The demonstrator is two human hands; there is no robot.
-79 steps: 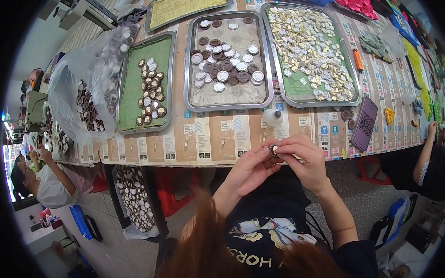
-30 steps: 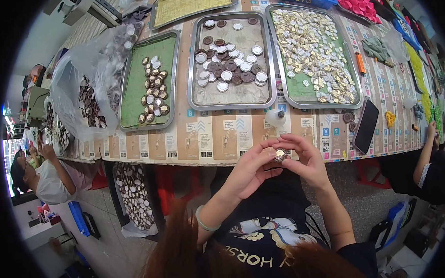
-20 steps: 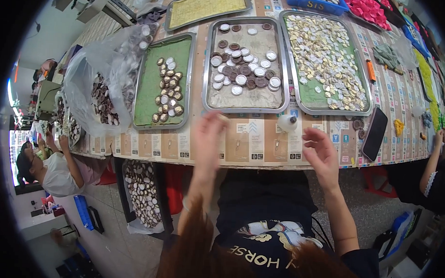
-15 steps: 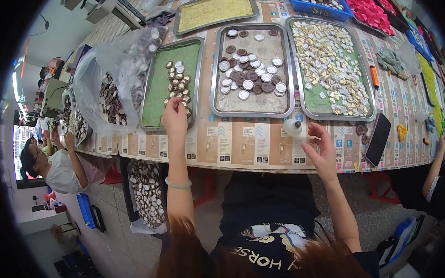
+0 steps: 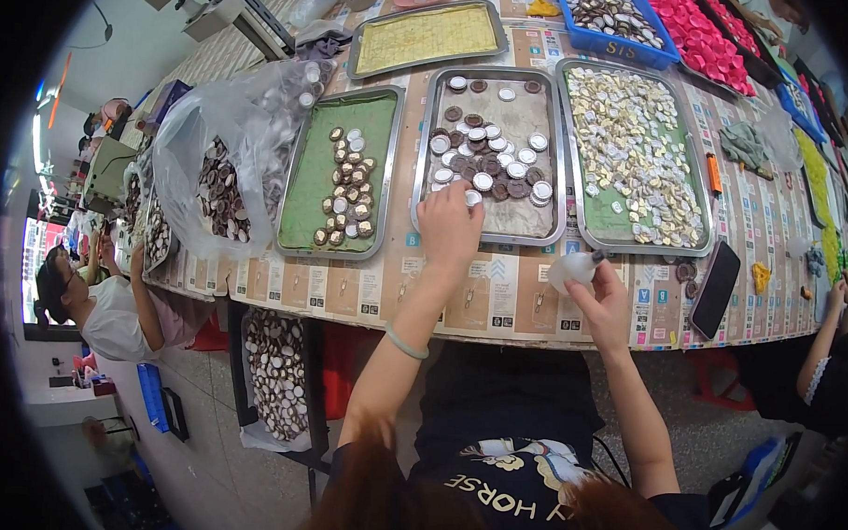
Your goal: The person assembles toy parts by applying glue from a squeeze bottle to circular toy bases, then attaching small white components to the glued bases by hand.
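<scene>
Reaching into the middle tray [image 5: 425,186], the left hand [image 5: 449,227] pinched a white disc [image 5: 472,198] at its fingertips; the right hand [image 5: 602,292] gripped a small white bottle [image 5: 573,267].

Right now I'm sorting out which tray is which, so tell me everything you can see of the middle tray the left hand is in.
The middle tray is a shallow rectangular metal pan with a raised rim and dull grey floor, lying flat on the table between two green-lined trays. Round brown and white caps lie loosely over its far half. The left hand rests over its near edge, fingers on the caps there.
</scene>
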